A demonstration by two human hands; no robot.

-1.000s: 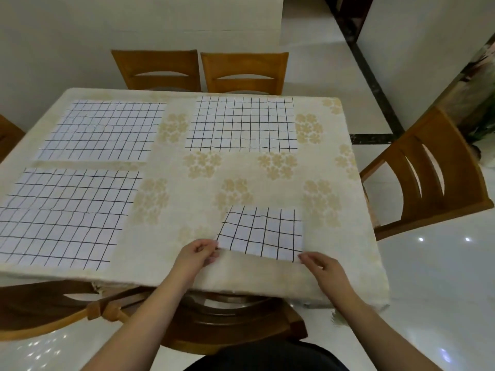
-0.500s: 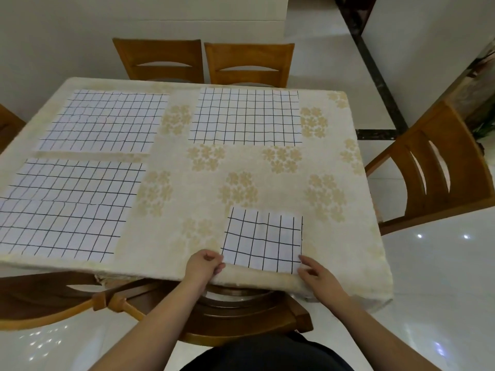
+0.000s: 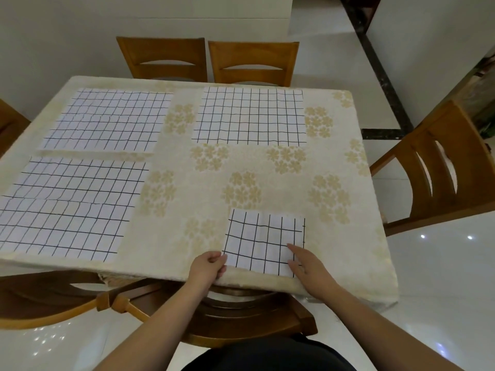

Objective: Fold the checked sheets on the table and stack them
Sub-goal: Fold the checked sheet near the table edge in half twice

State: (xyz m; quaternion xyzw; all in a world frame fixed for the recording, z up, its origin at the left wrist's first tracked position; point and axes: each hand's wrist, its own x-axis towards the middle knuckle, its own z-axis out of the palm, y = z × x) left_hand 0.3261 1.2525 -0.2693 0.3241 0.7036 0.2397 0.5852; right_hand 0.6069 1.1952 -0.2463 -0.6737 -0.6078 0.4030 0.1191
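Folded checked sheet [image 3: 263, 243] lies at near edge of surface [image 3: 187, 236]. Left hand [image 3: 206, 267] pinches its near-left corner; fingertips curled, partly hidden. Right hand [image 3: 305, 266] rests flat, fingers straight, covering near-right corner. Near-left unfolded sheet [image 3: 69, 207] cut off at frame edge.

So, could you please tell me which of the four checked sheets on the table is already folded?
The small checked sheet at the near edge, under both hands; the three others lie spread out full size farther away.
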